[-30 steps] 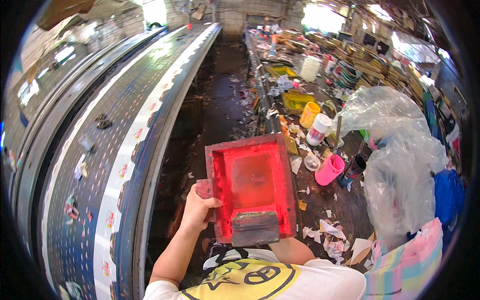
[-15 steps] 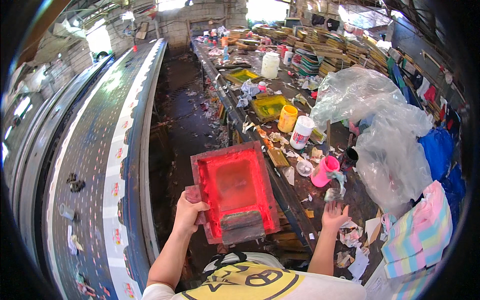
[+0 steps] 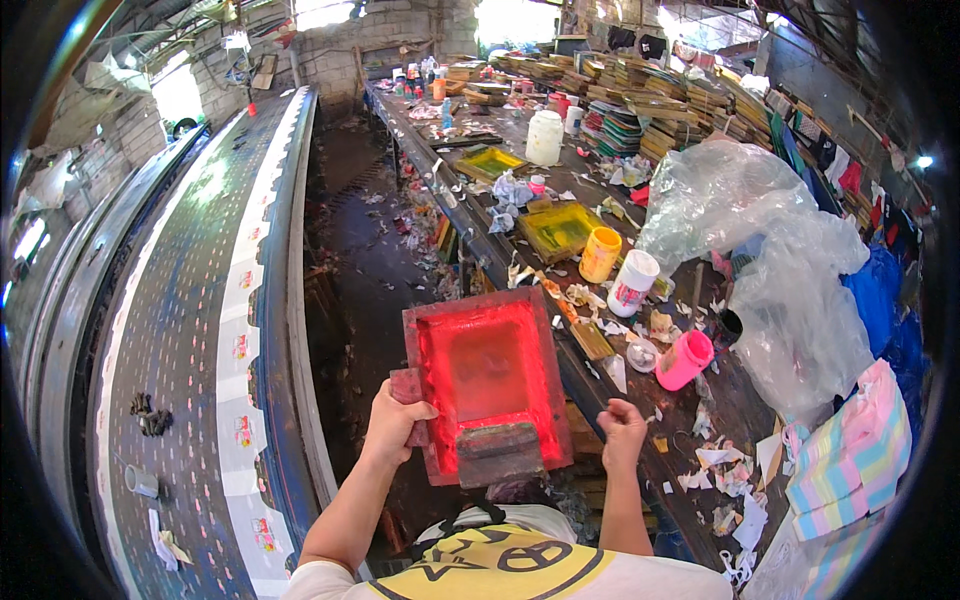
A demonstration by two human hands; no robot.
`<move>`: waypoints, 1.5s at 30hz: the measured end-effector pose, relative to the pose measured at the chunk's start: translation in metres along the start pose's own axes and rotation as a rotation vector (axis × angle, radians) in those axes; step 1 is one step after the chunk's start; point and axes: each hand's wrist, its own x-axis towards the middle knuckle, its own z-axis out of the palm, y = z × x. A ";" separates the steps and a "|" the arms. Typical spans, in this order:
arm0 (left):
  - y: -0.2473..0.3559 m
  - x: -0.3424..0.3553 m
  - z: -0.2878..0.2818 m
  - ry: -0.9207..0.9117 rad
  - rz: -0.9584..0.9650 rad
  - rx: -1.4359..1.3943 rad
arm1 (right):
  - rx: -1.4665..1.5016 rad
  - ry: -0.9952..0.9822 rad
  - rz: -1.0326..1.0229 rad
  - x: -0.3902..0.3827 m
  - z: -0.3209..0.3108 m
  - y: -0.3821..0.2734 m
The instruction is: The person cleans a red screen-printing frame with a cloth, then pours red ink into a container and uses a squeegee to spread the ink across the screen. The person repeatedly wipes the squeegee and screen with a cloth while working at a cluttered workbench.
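My left hand grips the dull red block on the left side of a screen-printing frame. The frame is held up in front of me, its inside smeared with bright red ink. A dark, ink-stained squeegee rests across the frame's near end. To the right of the frame, near the table's edge, my right hand is raised with curled fingers; nothing shows in it. Beyond that hand, an open pink jar leans on the table beside a small clear cup and a dark container.
A long printing table with a white printed strip runs along the left. On the littered worktable are a yellow tub, a white jar, yellow screens, clear plastic sheeting and stacked pastel striped cloth.
My right hand has drawn back left from beside the pink jar, its spread fingers now curled. A grey rag has left the jar's front. The frame has shifted slightly right in view.
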 end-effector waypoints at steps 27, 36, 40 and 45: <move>0.047 0.378 0.040 -0.073 -0.102 0.119 | 0.294 -0.508 0.312 0.221 0.281 -0.002; 0.066 0.488 0.039 -0.076 -0.160 0.146 | 0.285 -0.441 0.382 0.286 0.349 0.036; 0.082 0.553 0.007 -0.065 -0.156 0.107 | 0.231 -0.490 0.380 0.323 0.419 0.045; 0.136 0.638 -0.046 0.014 -0.129 0.159 | 0.226 -0.569 0.371 0.368 0.536 0.073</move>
